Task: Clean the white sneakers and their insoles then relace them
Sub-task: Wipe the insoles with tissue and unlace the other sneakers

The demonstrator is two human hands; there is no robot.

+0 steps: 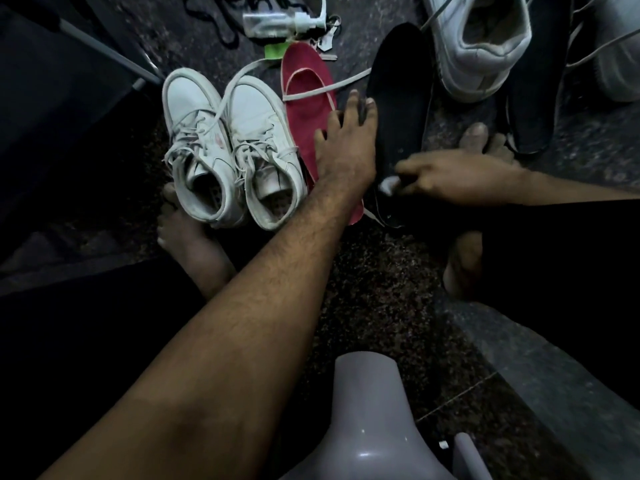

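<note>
Head view: the black insole is pressed to the floor by the spread fingers of the left hand, while a small white wipe is pinched against it by the right hand. 2 laced white sneakers stand just left of a red insole.

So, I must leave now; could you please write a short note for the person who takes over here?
Left hand: fingers spread flat, holding down the black insole and red insole on the floor.
Right hand: pinches a small white wipe against the black insole's heel end.
Laced white pair stands left of the insoles. An unlaced white sneaker and a second black insole lie top right; spray bottle at top.
Done: apparently the laced pair.
Left: finish wiping insoles, clean the unlaced sneaker, refit, relace.
</note>
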